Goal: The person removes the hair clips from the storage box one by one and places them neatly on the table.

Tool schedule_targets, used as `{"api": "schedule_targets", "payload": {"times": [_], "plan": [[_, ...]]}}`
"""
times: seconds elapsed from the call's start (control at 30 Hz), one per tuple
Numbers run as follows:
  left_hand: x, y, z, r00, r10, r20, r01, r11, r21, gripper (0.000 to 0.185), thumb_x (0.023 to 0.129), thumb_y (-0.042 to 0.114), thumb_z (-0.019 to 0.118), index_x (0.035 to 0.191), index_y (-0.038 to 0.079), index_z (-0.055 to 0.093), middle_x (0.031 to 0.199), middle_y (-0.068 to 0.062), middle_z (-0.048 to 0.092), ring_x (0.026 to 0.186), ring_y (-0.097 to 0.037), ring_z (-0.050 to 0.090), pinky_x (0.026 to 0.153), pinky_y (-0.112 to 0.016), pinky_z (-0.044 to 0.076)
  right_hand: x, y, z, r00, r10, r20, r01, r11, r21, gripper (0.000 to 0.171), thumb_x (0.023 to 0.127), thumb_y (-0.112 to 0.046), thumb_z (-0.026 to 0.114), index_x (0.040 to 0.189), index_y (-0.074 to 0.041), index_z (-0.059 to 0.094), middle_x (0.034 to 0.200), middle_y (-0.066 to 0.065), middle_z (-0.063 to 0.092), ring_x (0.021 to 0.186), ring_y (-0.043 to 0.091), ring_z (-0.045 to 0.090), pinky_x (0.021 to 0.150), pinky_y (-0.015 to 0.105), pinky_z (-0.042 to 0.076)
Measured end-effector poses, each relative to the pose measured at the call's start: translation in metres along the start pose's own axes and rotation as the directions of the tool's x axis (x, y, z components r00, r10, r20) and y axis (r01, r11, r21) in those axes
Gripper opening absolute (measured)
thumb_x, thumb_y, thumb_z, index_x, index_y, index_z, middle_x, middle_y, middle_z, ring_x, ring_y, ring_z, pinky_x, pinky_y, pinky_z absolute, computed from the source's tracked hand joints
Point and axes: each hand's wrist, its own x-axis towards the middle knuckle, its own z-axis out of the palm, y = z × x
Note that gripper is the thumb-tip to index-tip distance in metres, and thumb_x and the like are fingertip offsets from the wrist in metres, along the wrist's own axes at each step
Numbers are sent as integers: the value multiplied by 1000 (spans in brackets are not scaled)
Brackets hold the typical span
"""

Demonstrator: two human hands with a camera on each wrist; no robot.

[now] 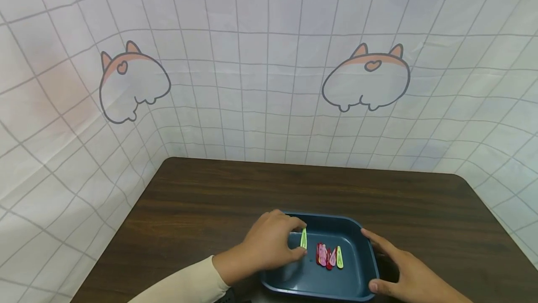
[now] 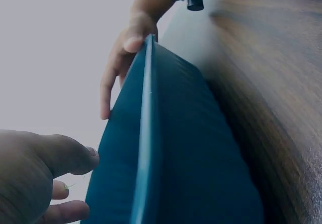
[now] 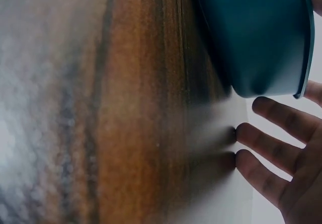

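Observation:
A dark blue rectangular tray (image 1: 311,289) lies on the table. Inside it, red and pink snap hair clips (image 1: 325,255) form a row, with a light green hair clip (image 1: 339,257) at the row's right end. Above the tray's left part, my left hand (image 1: 271,242) pinches another light green hair clip (image 1: 303,238) between thumb and index finger. In the left wrist view that clip is mostly hidden behind the fingers. My right hand (image 1: 407,270) touches the tray's right rim with spread thumb and index finger. Its other fingers (image 3: 271,143) extend beside the tray, low near the tabletop.
The dark wood-grain table (image 1: 201,200) has rounded far corners. A white cloth with a grey grid and cartoon drawings (image 1: 269,83) hangs behind the table and along its sides.

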Motion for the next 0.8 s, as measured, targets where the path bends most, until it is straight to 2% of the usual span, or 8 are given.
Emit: {"api": "schedule_targets", "payload": {"times": [0.3,0.57,0.7,0.8], "plan": [[-7,-11,-15,998,-26,-62,23,998,-50,47,81,37,86,121,17,75,93,17,71,106,-17,59,92,-40,47,-1,2,1,1000,-11,-2,12,1000,21,96,89,-34,81,163,-25,21,141,25,55,117,48,59,74,60,58],[-8,-20,-20,995,-36,-89,29,997,-75,45,80,34,86,120,16,76,82,26,63,104,-16,60,94,-40,47,-2,0,2,1000,19,-11,-19,999,31,96,88,-36,81,163,-26,22,142,27,53,118,50,57,74,65,56],[-9,-24,-22,995,-45,-90,32,990,-138,46,81,32,87,122,14,75,81,22,65,102,-15,59,95,-43,47,-2,0,3,999,45,-18,-44,999,25,97,87,-41,82,162,-29,23,142,25,53,119,49,57,76,66,55],[-11,-29,-24,995,-51,-87,34,981,-190,47,81,31,87,123,13,75,81,22,65,102,-14,58,94,-44,48,-2,0,3,999,33,-14,-33,999,20,97,87,-40,81,163,-28,22,142,25,53,118,50,57,76,68,54]]}}
